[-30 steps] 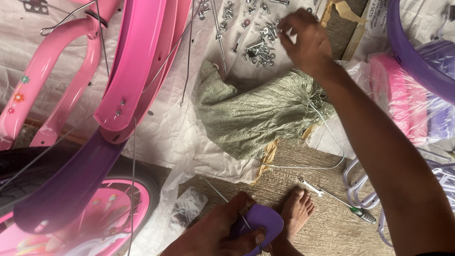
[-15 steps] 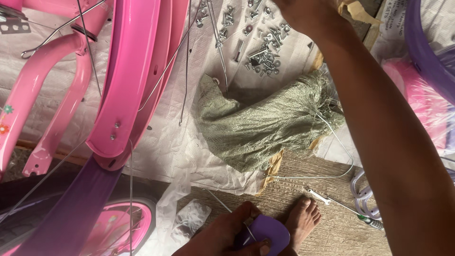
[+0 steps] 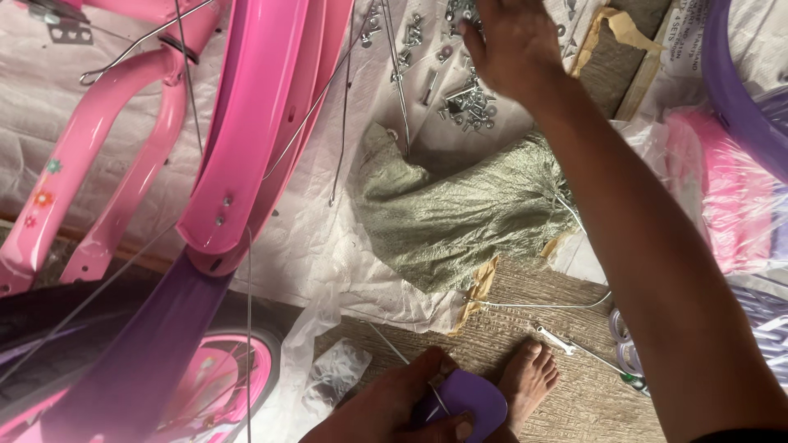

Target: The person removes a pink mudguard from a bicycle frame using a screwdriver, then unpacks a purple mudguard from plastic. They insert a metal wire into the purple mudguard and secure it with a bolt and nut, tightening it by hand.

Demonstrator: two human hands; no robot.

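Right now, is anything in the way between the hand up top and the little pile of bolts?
Nothing visible blocks it. The right hand hovers directly over the pile of bolts on the white plastic sheet. The green sack lies nearer the person, beside the pile, not covering it.

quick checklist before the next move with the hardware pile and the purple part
1. Right hand over the bolt pile: ok.
2. Bolt gripped in its fingers: cannot tell, fingertips run off the frame.
3. Left hand holding the purple part: ok.
4. Thin wire pinned at the purple part: ok.
5. Wrench within reach beside the foot: ok.
6. Pile kept off the green sack: ok.
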